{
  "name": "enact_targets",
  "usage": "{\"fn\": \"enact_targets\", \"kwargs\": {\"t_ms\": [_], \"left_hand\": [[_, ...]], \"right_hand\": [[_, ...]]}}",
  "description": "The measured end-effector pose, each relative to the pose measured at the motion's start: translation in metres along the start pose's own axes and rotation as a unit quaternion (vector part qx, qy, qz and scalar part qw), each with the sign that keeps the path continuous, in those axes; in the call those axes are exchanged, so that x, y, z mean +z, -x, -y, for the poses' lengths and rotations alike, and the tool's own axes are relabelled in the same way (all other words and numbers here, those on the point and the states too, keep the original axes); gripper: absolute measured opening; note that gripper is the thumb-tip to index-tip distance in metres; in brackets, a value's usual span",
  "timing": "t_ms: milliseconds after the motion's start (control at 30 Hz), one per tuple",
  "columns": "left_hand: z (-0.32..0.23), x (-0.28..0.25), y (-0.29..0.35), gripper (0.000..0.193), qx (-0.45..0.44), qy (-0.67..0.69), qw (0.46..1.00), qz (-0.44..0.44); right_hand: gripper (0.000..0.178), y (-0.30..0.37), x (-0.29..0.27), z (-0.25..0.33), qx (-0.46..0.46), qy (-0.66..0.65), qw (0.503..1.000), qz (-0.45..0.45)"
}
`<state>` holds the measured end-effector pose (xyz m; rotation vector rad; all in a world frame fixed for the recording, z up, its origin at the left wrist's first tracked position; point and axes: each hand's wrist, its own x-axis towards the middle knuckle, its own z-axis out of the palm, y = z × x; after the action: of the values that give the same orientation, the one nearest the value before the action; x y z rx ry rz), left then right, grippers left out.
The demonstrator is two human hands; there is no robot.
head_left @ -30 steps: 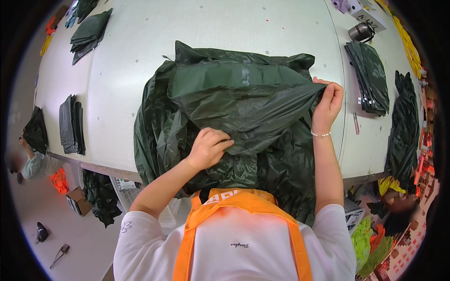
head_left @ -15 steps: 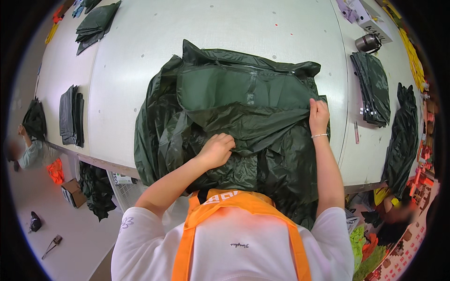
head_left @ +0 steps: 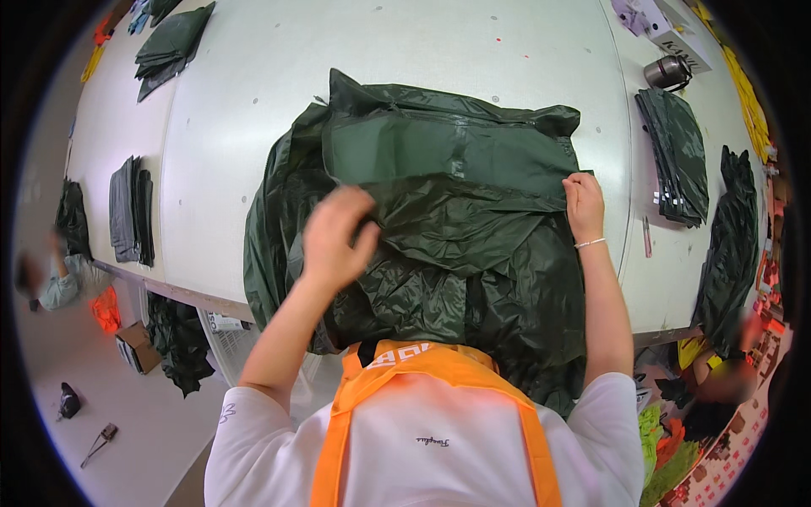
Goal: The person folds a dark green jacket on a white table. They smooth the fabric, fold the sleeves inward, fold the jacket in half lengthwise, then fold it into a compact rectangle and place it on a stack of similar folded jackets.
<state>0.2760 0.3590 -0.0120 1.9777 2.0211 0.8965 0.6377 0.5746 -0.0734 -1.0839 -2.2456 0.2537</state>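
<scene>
A dark green, shiny waterproof garment (head_left: 452, 237) lies crumpled on the table in front of me, draping over the near edge. Its far part forms a smoother panel (head_left: 507, 156) with a seam strip down the middle. My right hand (head_left: 585, 209) pinches the garment's right edge, fingers closed on the fabric. Over the left part of the cloth is my left hand (head_left: 338, 241), blurred by motion, thumb apart from the fingers, nothing seen in it. Whether its fingertips touch the fabric is unclear.
Folded dark green stacks lie at left (head_left: 131, 211), far left (head_left: 175, 51) and right (head_left: 676, 156) of the pale table (head_left: 405, 51). A metal flask (head_left: 667, 73) and a slim pinkish tool (head_left: 648, 237) are at right. A person (head_left: 61, 286) works at far left.
My left hand has let go of the fold at the middle and moved up and left, opening. My right hand keeps the edge, shifted slightly right; the near folds have spread toward the right.
</scene>
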Motion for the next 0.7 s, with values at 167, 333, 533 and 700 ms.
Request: {"fn": "enact_targets", "kwargs": {"t_ms": [167,333,533,700], "left_hand": [[0.028,-0.002,-0.029,0.043,-0.171,0.127,0.977,0.028],[0.056,0.008,-0.032,0.024,-0.086,0.165,0.982,0.044],[0.058,-0.007,-0.038,0.011,-0.041,0.176,0.982,0.046],[0.050,-0.025,-0.046,0.012,-0.203,0.045,0.970,0.126]], "right_hand": [[0.031,0.003,0.033,0.020,0.196,-0.024,0.933,-0.299],[0.032,0.018,0.023,-0.003,0.657,-0.481,0.566,-0.131],[0.018,-0.002,-0.006,0.004,0.539,-0.474,0.692,-0.071],[0.018,-0.011,-0.023,0.010,0.295,0.025,0.953,-0.068]]}}
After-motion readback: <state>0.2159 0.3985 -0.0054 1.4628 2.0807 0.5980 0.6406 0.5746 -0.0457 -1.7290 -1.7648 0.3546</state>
